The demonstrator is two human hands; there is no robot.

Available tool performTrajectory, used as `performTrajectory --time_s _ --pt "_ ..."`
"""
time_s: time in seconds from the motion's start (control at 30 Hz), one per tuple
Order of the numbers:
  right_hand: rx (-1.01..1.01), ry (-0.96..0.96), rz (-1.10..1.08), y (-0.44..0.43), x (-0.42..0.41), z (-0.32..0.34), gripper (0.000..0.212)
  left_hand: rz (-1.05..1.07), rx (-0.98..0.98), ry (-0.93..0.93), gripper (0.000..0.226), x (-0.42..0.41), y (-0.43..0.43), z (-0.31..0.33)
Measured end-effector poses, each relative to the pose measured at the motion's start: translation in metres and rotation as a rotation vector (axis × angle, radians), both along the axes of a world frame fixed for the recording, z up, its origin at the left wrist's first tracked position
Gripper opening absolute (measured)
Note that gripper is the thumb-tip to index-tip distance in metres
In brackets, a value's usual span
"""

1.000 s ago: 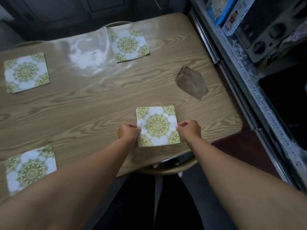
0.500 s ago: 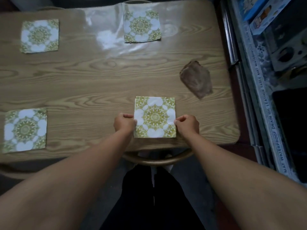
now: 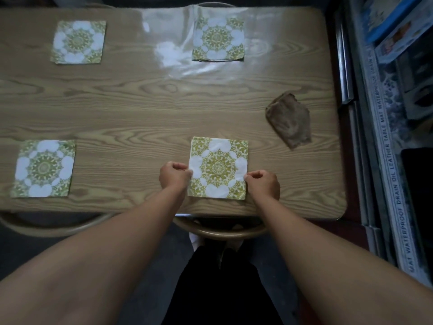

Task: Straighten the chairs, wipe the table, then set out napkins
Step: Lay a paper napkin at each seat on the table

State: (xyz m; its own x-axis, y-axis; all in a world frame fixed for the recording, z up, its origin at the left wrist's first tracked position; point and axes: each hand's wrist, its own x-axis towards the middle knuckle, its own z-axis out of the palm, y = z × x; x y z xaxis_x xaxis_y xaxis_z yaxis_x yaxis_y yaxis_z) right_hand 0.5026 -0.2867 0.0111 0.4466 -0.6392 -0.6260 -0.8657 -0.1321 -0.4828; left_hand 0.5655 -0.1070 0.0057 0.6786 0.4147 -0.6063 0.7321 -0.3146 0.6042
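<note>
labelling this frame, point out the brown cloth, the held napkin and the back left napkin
brown cloth (image 3: 289,119), head view, its middle
held napkin (image 3: 218,167), head view, pattern centre
back left napkin (image 3: 78,42), head view, pattern centre

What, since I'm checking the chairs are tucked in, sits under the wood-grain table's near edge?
Two curved brown chair backs show below the wood-grain table edge: one directly ahead, one further left. The tabletop covers their seats and legs.

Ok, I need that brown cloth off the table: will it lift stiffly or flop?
Probably flops: the brown cloth lies crumpled and creased. Likely light, being thin, and may slide easily on the glossy table.
</note>
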Motion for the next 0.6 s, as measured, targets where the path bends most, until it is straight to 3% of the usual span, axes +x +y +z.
performTrajectory --time_s 0.33,0.6 --pt "0.021 0.007 -0.041 0.005 0.003 -0.002 0.007 0.006 0.006 -0.037 0.027 -0.002 0.008 -0.004" --pt "0.017 -0.003 -0.065 0.007 0.002 -0.004 0.020 0.006 -0.019 -0.050 0.030 -0.003 0.014 -0.011"
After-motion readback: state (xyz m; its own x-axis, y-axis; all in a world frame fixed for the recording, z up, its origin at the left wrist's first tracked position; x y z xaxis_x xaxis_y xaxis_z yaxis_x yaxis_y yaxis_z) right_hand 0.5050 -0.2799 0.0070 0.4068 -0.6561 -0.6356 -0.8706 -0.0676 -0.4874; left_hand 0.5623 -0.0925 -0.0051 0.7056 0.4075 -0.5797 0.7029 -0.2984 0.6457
